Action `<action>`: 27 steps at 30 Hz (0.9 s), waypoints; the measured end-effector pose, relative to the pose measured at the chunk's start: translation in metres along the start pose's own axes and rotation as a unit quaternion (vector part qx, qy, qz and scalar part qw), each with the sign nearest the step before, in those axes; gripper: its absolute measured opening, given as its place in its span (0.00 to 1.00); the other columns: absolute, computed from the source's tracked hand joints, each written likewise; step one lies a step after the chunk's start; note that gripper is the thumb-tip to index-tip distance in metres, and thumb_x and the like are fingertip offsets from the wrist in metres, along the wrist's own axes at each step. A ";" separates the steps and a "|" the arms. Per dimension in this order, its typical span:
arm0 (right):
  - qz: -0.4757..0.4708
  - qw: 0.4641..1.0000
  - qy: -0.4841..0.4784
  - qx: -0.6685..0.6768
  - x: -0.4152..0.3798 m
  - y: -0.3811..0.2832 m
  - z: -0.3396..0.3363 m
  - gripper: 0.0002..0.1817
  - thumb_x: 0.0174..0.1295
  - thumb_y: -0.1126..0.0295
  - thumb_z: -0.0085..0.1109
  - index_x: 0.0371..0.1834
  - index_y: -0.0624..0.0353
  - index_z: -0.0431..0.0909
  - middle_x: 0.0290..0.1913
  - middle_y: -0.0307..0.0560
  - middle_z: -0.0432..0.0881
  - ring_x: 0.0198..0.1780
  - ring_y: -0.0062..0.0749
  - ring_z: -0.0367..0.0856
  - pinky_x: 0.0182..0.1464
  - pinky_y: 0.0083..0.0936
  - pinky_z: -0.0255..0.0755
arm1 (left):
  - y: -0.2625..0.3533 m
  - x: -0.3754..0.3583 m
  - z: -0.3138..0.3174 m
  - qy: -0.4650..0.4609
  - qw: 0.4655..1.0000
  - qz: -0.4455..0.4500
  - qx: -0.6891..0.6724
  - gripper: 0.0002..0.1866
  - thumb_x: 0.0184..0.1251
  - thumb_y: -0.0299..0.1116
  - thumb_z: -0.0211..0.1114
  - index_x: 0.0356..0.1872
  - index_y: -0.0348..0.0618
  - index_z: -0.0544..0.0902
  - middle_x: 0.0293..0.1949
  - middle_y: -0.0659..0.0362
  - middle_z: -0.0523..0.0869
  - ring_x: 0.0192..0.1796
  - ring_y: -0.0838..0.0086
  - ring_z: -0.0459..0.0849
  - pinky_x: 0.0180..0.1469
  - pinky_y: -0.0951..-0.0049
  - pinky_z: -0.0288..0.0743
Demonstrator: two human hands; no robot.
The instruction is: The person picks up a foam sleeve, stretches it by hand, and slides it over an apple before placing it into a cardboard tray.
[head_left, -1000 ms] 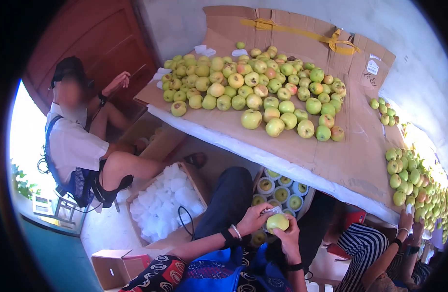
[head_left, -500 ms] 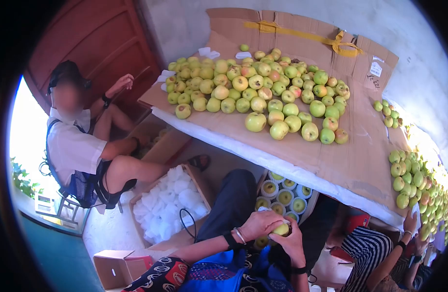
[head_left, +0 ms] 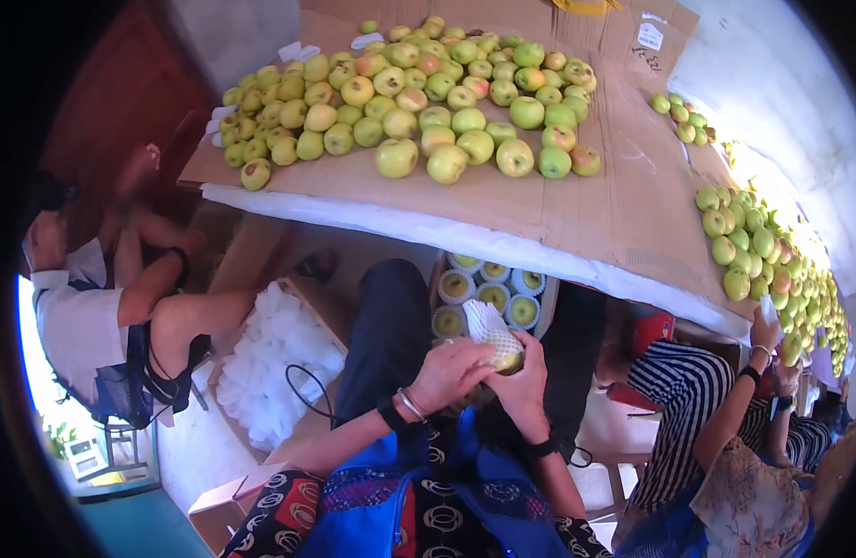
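Observation:
Above my lap, both hands hold one yellow-green apple [head_left: 510, 360] partly covered by a white foam net [head_left: 486, 325]. My left hand [head_left: 444, 374] has its fingers closed on the net and the apple's left side. From the right and below, my right hand [head_left: 524, 386] grips the apple. The net's loose end sticks up past the fruit. Just beyond my hands is an open box of apples in foam nets [head_left: 493, 296], sitting in rows between my knees. Its near part is hidden by my hands.
A cardboard-covered table [head_left: 632, 223] carries a heap of loose apples [head_left: 381, 107]. To the left stands a box of white foam nets [head_left: 274, 367], with a seated person [head_left: 84, 325] beyond it. At right, a person in striped trousers [head_left: 679, 400] works near another apple pile [head_left: 763, 242].
My view has tilted down and turned right. The foam net now stands up from the apple, showing more than before. Both hands still hold the apple.

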State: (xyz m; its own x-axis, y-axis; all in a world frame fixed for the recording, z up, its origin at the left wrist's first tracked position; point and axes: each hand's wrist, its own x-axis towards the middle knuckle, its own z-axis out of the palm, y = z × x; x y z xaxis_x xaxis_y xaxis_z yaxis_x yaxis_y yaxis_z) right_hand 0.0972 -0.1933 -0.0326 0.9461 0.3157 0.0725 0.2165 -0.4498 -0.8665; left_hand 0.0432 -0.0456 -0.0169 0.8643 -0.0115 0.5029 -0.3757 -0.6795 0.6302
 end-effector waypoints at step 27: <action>0.051 0.955 -0.051 0.287 0.004 0.013 0.029 0.14 0.59 0.74 0.58 0.46 0.66 0.71 0.40 0.45 0.78 0.40 0.21 0.78 0.42 0.21 0.73 | -0.042 -0.020 0.001 0.036 0.749 -0.419 -0.512 0.21 0.64 0.33 0.62 0.55 0.47 0.64 0.46 0.63 0.75 0.48 0.79 0.75 0.50 0.75 0.73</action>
State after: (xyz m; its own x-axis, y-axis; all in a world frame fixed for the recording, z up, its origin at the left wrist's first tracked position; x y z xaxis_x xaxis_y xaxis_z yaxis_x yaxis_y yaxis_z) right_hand 0.0966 -0.1731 -0.0578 0.9203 0.3878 -0.0507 -0.0717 0.0397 -0.9966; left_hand 0.0424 -0.0177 -0.0538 0.9336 0.1687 -0.3161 0.1978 0.4931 0.8472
